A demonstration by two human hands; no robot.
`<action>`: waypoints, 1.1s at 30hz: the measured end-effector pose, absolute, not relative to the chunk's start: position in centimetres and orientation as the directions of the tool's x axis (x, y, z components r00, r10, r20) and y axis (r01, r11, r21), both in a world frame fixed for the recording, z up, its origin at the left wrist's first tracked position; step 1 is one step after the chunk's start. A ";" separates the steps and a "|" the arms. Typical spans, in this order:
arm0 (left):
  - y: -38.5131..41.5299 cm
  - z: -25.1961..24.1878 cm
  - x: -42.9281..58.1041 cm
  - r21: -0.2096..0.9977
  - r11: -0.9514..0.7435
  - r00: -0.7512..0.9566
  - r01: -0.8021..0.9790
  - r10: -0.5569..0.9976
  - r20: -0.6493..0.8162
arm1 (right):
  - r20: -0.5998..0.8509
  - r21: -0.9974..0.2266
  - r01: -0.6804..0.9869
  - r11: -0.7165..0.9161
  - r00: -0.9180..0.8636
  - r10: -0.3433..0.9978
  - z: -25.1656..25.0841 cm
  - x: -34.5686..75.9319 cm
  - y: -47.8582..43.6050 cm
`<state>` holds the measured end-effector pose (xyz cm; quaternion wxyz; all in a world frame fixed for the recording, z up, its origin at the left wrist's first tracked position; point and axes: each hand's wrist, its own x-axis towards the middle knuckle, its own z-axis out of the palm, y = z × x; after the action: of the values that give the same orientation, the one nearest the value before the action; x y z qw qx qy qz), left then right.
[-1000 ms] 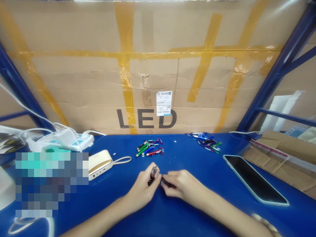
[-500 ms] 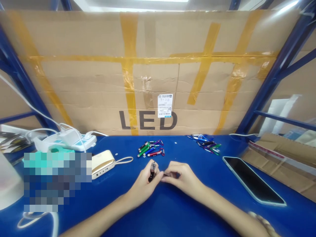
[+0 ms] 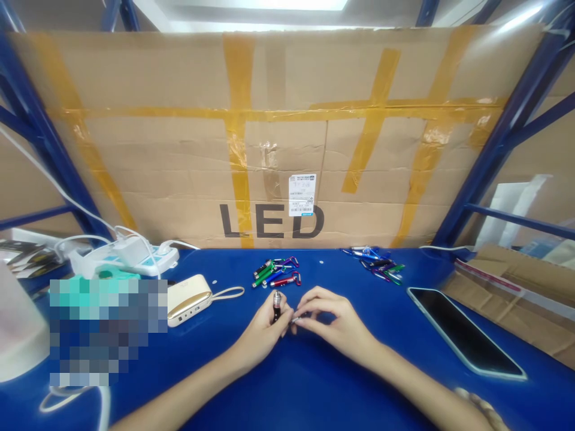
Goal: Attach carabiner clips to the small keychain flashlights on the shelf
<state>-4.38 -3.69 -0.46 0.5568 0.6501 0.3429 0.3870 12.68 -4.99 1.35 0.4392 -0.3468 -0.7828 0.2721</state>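
Note:
My left hand (image 3: 263, 326) grips a small dark flashlight (image 3: 277, 307) upright, its metal end showing above my fingers. My right hand (image 3: 335, 320) comes in from the right, and its fingertips pinch a thin silver piece (image 3: 297, 319) close to the flashlight. The two hands nearly meet. Behind them lies a heap of colored keychain flashlights with carabiners (image 3: 276, 272). A smaller heap of the same kind (image 3: 377, 266) lies further right.
A blue table (image 3: 305, 383) holds a smartphone (image 3: 465, 332) at right and a cream power bank (image 3: 188, 301) at left. Behind it are a power strip with plugged cables (image 3: 130, 254) and a large taped cardboard panel (image 3: 179, 161) printed LED, between blue rack uprights.
My right fingers have lifted and rounded over the silver piece, and the left hand holds the flashlight more upright. The whole view has shifted slightly as my head moved.

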 end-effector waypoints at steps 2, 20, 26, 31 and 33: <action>-3.6 -0.4 -4.4 0.995 -0.101 0.444 -0.011 0.891 0.096 | 0.527 -0.698 0.331 0.635 -0.364 0.768 1.4 12.8 -4.9; -4.1 -0.1 -4.8 0.926 -0.325 0.369 0.195 0.899 0.238 | 0.593 -0.288 0.546 0.786 -0.543 0.595 0.2 13.3 -4.9; -4.3 0.0 -4.8 0.881 -0.398 0.414 0.256 0.869 0.272 | 0.503 -0.157 0.599 0.785 -0.636 0.585 0.4 12.8 -5.2; -4.4 0.1 -4.8 0.856 -0.426 0.411 0.293 0.865 0.289 | 0.500 -0.159 0.600 0.784 -0.636 0.588 0.3 12.7 -5.1; -4.4 0.1 -4.8 0.839 -0.454 0.415 0.300 0.854 0.314 | 0.523 -0.144 0.602 0.785 -0.627 0.577 0.2 12.6 -5.1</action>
<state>-4.80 -4.38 0.08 0.3592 0.7604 0.3796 0.3855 12.61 -5.07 0.20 0.2822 -0.3269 -0.9017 -0.0222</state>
